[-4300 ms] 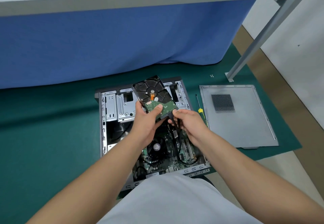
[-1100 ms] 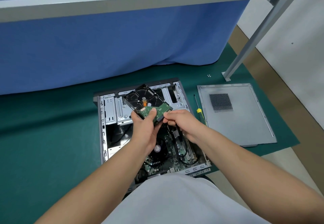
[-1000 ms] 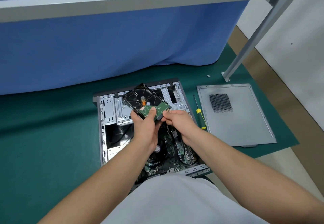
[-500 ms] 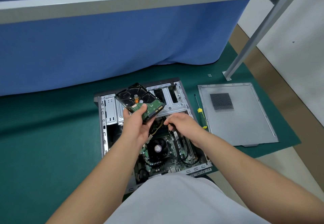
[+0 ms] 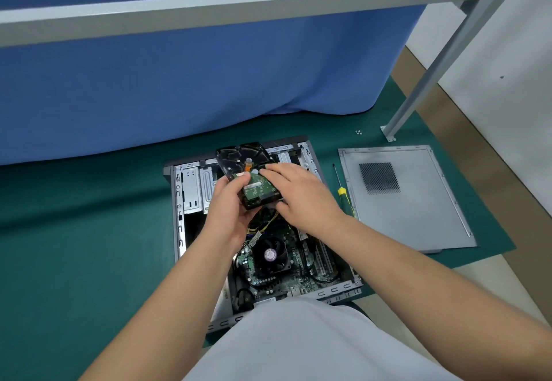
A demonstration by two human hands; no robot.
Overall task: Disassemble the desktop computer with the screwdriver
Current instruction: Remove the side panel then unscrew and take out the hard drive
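Observation:
The open desktop case [image 5: 179, 219] lies flat on the green mat, motherboard and black CPU fan [image 5: 270, 256] exposed. Above its drive bay I hold a hard drive [image 5: 243, 158], black with a green circuit board facing up. My left hand [image 5: 231, 207] grips its near left edge, thumb on top. My right hand [image 5: 301, 197] holds the drive's right side, fingers laid over the board and thumb at the near edge. The yellow-handled screwdriver [image 5: 343, 194] lies on the mat right of the case, untouched.
The removed grey side panel [image 5: 418, 216] lies right of the screwdriver. A few small screws [image 5: 359, 132] sit on the mat near a metal frame leg [image 5: 388, 134]. A blue curtain [image 5: 179, 82] hangs behind the case. The mat's right edge meets bare floor.
My right hand pulled the cable off the drive's end, dropped toward the case, then came back up onto the drive's right side. The drive has shifted slightly left and now points away from me.

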